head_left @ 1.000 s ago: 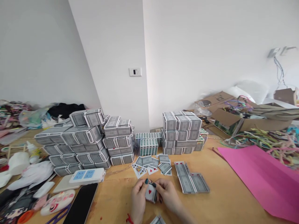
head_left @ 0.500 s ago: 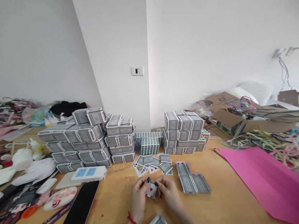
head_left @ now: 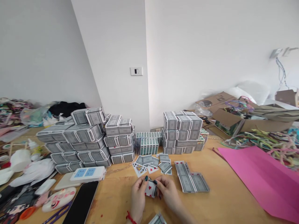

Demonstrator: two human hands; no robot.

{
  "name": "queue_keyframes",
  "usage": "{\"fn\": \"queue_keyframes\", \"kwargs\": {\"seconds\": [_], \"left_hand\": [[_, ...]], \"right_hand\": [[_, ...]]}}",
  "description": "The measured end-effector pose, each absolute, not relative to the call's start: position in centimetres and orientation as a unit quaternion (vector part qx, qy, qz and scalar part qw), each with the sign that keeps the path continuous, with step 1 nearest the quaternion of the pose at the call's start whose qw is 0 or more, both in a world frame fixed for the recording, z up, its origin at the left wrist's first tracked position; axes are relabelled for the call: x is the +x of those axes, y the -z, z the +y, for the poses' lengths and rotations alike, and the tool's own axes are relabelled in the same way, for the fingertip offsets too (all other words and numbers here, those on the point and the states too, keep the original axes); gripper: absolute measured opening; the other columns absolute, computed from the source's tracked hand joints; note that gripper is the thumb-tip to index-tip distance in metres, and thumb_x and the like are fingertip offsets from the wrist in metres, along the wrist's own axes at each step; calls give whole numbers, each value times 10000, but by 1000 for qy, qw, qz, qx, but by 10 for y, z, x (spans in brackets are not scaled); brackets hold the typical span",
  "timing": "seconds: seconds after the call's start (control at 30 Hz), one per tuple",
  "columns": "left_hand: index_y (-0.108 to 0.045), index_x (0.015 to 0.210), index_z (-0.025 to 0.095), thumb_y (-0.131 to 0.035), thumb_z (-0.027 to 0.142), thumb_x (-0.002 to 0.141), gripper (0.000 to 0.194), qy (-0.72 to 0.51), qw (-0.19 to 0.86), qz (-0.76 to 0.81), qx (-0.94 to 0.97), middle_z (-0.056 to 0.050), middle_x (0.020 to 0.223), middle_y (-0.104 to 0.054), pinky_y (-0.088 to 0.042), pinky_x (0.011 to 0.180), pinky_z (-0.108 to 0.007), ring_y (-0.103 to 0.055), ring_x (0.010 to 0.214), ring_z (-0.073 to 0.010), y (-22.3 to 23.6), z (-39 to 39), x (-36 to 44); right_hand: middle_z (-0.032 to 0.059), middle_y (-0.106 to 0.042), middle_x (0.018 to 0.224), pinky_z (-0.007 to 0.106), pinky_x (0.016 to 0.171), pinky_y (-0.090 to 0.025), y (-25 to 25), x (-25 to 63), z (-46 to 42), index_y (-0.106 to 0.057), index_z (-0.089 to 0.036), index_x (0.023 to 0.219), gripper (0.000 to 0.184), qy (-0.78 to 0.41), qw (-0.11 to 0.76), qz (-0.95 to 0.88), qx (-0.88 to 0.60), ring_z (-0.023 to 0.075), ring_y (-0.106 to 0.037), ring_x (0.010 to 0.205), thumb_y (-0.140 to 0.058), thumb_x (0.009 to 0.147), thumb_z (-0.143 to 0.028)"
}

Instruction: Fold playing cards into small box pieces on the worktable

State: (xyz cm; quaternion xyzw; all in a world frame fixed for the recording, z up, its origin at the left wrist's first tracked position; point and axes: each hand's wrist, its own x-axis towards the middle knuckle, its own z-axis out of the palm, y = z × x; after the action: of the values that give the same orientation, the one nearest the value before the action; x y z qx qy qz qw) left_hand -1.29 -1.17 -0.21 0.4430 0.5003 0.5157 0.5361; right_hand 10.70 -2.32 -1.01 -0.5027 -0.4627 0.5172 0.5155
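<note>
Between my two hands is a playing card (head_left: 149, 188) with red hearts facing up, partly covered by my fingers. My left hand (head_left: 138, 193) pinches its left side, thumb on top. My right hand (head_left: 168, 190) grips the card's upper right edge, which looks bent. Just beyond my hands lie loose playing cards (head_left: 147, 160), some face down and some face up. To the right rests a flat L-shaped piece made of joined cards (head_left: 187, 177). Another card piece (head_left: 158, 219) shows at the bottom edge, cut off by the frame.
Tall stacks of card-built blocks stand at the left (head_left: 84, 137) and right (head_left: 183, 132), with green card boxes (head_left: 149, 145) between them. A black phone (head_left: 81, 202), a white power strip (head_left: 88, 173) and clutter lie left. Pink paper (head_left: 261, 180) and an open cardboard box (head_left: 257, 124) are at right.
Both hands stay on the card, with only slight finger movement. The whole view has shifted a little, so everything appears slightly further left.
</note>
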Motion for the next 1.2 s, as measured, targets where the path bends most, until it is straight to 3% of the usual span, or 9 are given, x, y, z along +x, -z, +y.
{"fn": "queue_keyframes", "kwargs": {"seconds": [0.17, 0.27, 0.4, 0.57, 0.93, 1.2], "left_hand": [[-619, 772, 153, -557, 357, 673, 235, -500, 409, 512, 565, -62, 776, -651, -467, 654, -289, -590, 728, -198, 4, -12, -16], [-610, 778, 158, -567, 340, 662, 219, -487, 370, 525, 591, -69, 780, -657, -477, 665, -311, -602, 740, -212, 7, -12, -18], [-601, 786, 154, -560, 341, 671, 224, -474, 372, 533, 594, -64, 736, -663, -485, 632, -310, -612, 679, -205, 11, -13, -18], [-610, 810, 162, -516, 299, 694, 203, -480, 364, 535, 592, -80, 822, -669, -476, 699, -328, -607, 785, -230, 13, -14, -20], [-589, 880, 146, -383, 262, 764, 263, -476, 377, 534, 588, -91, 868, -656, -467, 735, -355, -602, 799, -219, 24, -10, -19], [-579, 792, 170, -426, 271, 751, 188, -465, 318, 525, 638, -86, 811, -644, -454, 720, -351, -586, 785, -223, 11, -16, -14]], "right_hand": [[-36, -481, 444, 215, 403, -362, 15, 105, -24, -552, -147, 687, 403, -473, 541, -467, -515, 103, -449, 379, -485, 703, -544], [-23, -495, 471, 223, 424, -385, 16, 105, -25, -564, -144, 698, 398, -465, 541, -477, -514, 114, -472, 409, -484, 708, -533], [-12, -510, 491, 228, 445, -402, 12, 106, -28, -576, -138, 702, 382, -467, 524, -493, -514, 122, -492, 435, -506, 703, -514], [-4, -526, 508, 231, 450, -404, 5, 103, -32, -562, -140, 705, 356, -476, 515, -501, -506, 127, -508, 440, -492, 724, -489], [-31, -487, 457, 240, 460, -406, 16, 106, -26, -544, -152, 715, 159, -490, 528, -488, -493, 120, -479, 408, -436, 740, -267], [-31, -475, 492, 215, 428, -366, 11, 106, -27, -534, -152, 664, 140, -448, 535, -494, -520, 107, -451, 419, -480, 718, -270]]}}
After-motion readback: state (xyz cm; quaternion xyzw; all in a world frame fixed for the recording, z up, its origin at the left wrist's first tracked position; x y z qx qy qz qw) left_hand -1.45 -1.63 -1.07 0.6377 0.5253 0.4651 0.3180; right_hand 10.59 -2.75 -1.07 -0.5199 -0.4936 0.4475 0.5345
